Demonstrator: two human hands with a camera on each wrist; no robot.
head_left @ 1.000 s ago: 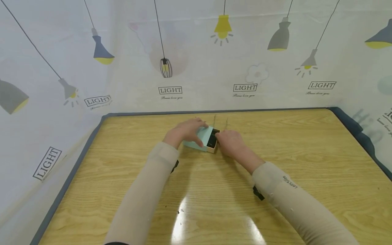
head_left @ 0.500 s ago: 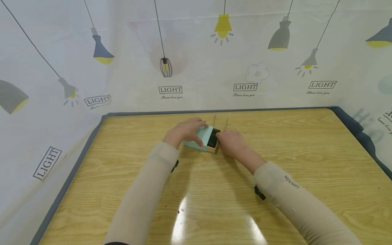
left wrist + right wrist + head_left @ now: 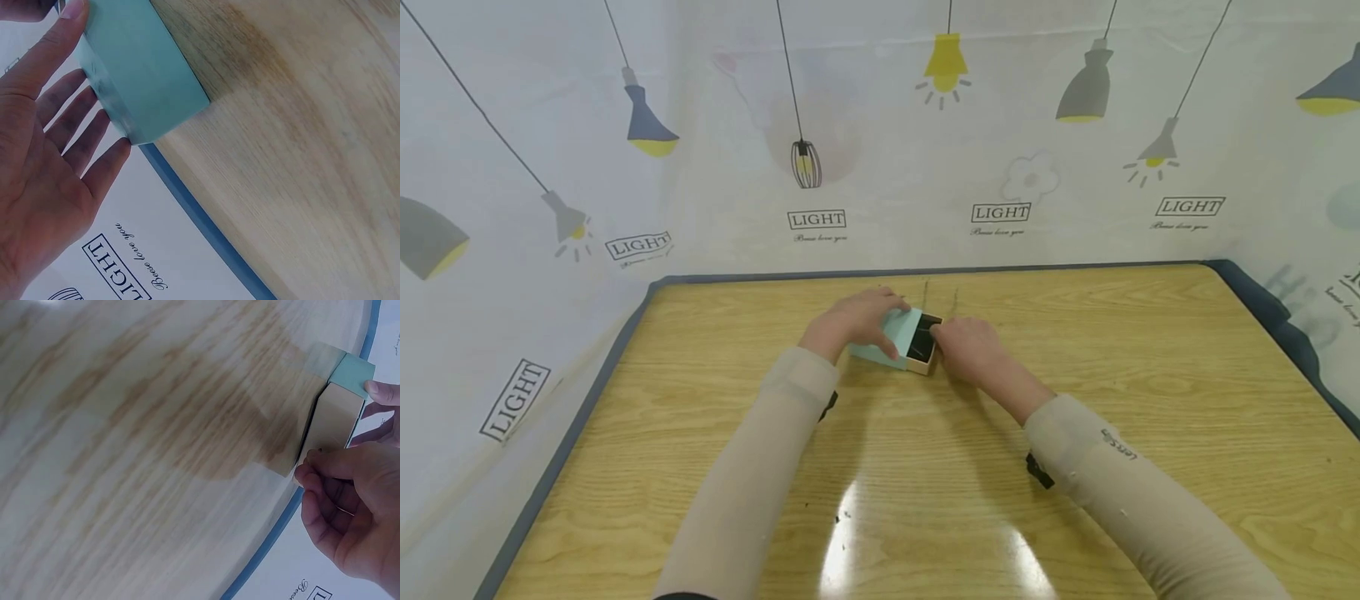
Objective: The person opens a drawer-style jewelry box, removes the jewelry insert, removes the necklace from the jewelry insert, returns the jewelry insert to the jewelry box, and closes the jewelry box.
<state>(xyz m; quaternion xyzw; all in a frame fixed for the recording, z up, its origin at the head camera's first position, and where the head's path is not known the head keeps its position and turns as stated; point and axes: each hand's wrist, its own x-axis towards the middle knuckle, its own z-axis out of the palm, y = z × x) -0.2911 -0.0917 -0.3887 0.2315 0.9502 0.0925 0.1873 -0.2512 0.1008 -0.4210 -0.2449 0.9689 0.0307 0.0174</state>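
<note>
A mint-green box sleeve (image 3: pixel 908 330) lies on the wooden table, with a beige inner drawer (image 3: pixel 336 414) partly out of its right end. Black material (image 3: pixel 921 342) shows inside the drawer. My left hand (image 3: pixel 853 321) holds the sleeve from above, the thumb on one side and the fingers on the other; the left wrist view shows the fingertips against the sleeve's edge. At the drawer's outer end, my right hand (image 3: pixel 968 350) pinches the rim between thumb and curled forefinger. What else may lie inside the sleeve is hidden.
The wooden table (image 3: pixel 925 500) has a dark blue edge (image 3: pixel 760 277) at the back. Behind it hangs a pale curtain (image 3: pixel 895 167) printed with lamps. Small dark specks (image 3: pixel 838 519) dot the tabletop near the front.
My right hand has shifted slightly to the right, and the drawer sticks out a little more from the sleeve. The left hand and sleeve stay nearly in place.
</note>
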